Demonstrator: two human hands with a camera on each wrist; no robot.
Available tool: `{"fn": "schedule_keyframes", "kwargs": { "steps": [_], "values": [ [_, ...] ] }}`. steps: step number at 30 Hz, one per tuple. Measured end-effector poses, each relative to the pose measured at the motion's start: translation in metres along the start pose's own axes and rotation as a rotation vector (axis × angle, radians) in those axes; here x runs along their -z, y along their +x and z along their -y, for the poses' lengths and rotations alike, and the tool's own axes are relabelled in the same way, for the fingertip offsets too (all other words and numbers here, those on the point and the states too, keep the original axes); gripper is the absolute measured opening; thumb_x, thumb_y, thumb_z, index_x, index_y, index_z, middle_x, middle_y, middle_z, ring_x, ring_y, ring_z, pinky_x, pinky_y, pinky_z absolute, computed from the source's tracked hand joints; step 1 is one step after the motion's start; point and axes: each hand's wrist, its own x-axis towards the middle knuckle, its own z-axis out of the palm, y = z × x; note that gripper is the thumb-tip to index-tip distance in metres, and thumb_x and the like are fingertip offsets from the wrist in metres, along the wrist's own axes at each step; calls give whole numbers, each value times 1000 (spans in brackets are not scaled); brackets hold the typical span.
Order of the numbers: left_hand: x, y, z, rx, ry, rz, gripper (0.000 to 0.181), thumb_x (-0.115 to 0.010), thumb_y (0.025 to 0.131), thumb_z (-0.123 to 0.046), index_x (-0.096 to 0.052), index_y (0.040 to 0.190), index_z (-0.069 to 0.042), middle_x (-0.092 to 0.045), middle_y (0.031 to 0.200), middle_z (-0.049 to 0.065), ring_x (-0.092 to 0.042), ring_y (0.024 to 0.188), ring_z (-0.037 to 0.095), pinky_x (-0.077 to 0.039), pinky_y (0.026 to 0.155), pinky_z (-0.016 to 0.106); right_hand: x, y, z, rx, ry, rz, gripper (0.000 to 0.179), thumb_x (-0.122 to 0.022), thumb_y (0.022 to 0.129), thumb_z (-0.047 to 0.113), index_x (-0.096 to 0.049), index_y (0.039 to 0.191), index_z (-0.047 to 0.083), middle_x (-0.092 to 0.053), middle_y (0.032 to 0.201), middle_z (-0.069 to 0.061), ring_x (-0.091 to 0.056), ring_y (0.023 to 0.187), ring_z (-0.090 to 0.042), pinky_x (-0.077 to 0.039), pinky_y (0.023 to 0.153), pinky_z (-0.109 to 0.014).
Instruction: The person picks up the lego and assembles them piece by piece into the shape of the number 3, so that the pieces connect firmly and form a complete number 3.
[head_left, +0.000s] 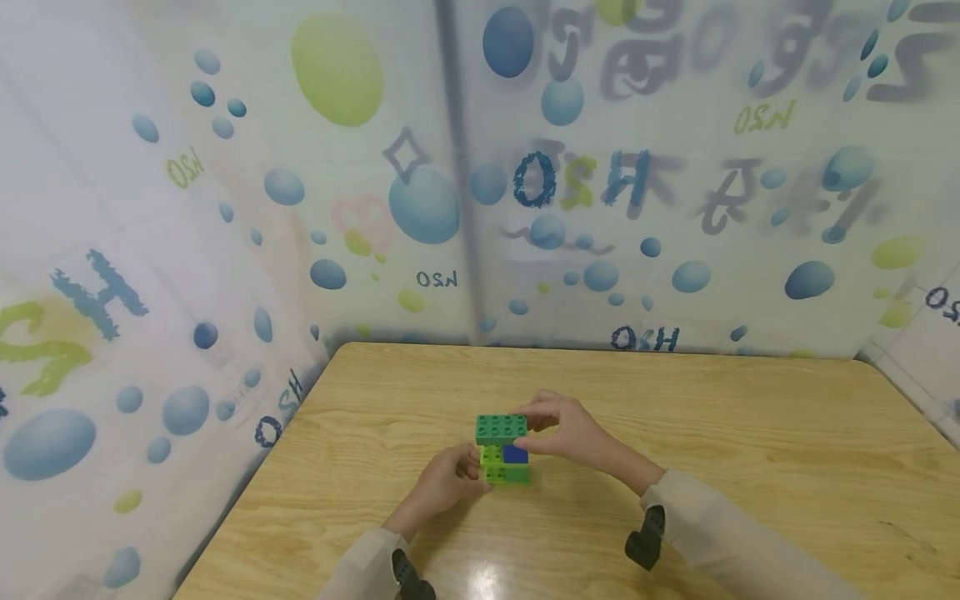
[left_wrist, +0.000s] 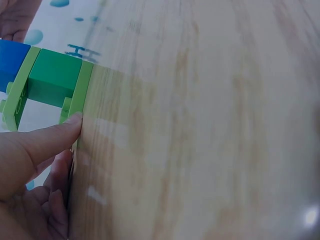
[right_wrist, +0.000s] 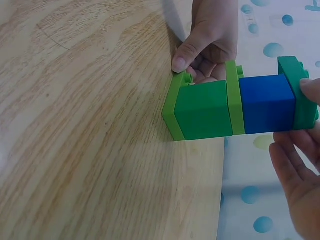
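Note:
A tower of toy building bricks stands on the table. From the bottom up come a light green plate (right_wrist: 172, 107), a green block (right_wrist: 205, 110), a second light green plate (right_wrist: 235, 102), a blue block (right_wrist: 267, 102) and a dark green studded plate (head_left: 501, 428). My left hand (head_left: 447, 479) pinches the bottom plate at its left end, thumb (left_wrist: 55, 135) on the edge near the tabletop. At the top, my right hand (head_left: 566, 425) holds the right end of the dark green plate between thumb and fingers. That plate sits against the blue block in the right wrist view.
The wooden table (head_left: 712, 450) reaches back to a patterned curtain (head_left: 600, 208) with bubbles and lettering. Another stretch of curtain (head_left: 150, 292) runs along the left side. Dark wrist straps (head_left: 647, 537) are worn over light sleeves (head_left: 735, 533).

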Motion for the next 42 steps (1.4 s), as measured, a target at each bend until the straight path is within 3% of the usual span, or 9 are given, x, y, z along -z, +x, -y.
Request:
{"fn": "schedule_keyframes", "kwargs": {
  "steps": [6,14,22,31,37,42],
  "values": [
    [0,0,2,-11,-3,3,23,-77,74,-6,-61,91,-4,-57,79,2,-52,73,12,-44,63,24,-2,1,0,33,-37,8,38,-70,84,20,-63,116,1,-51,89,-4,-57,87,-22,-49,82,-42],
    [2,0,5,-3,10,-8,24,-77,74,-6,-61,91,-4,-57,79,2,-52,72,13,-44,62,25,-5,4,7,87,-201,21,37,-71,83,18,-64,116,2,-51,87,-4,-60,89,-21,-51,78,-37],
    [1,1,7,7,0,-2,23,-77,74,-5,-61,90,-4,-56,78,2,-51,73,13,-44,62,25,-9,2,2,56,-118,1,37,-70,83,17,-62,116,0,-51,90,-4,-58,87,-22,-50,81,-42],
    [0,5,3,37,-21,20,26,-76,72,-2,-61,94,-2,-55,77,2,-52,71,13,-45,58,24,-13,-7,-6,30,-59,-79,39,-70,84,18,-60,119,6,-54,98,-2,-58,89,-17,-50,80,-33],
    [6,0,-2,35,-65,18,40,-78,72,-4,-59,106,3,-60,80,6,-56,73,16,-48,63,29,-6,-7,-10,13,-32,-24,51,-71,82,12,-52,128,2,-56,110,-10,-56,98,-31,-46,86,-47],
    [17,-7,-9,85,-74,-43,47,-76,76,-12,-56,118,-1,-59,88,8,-57,79,19,-48,66,33,0,-14,-16,-38,10,-23,50,-72,82,15,-54,128,5,-59,111,-13,-55,101,-36,-42,90,-51]
  ]
}}
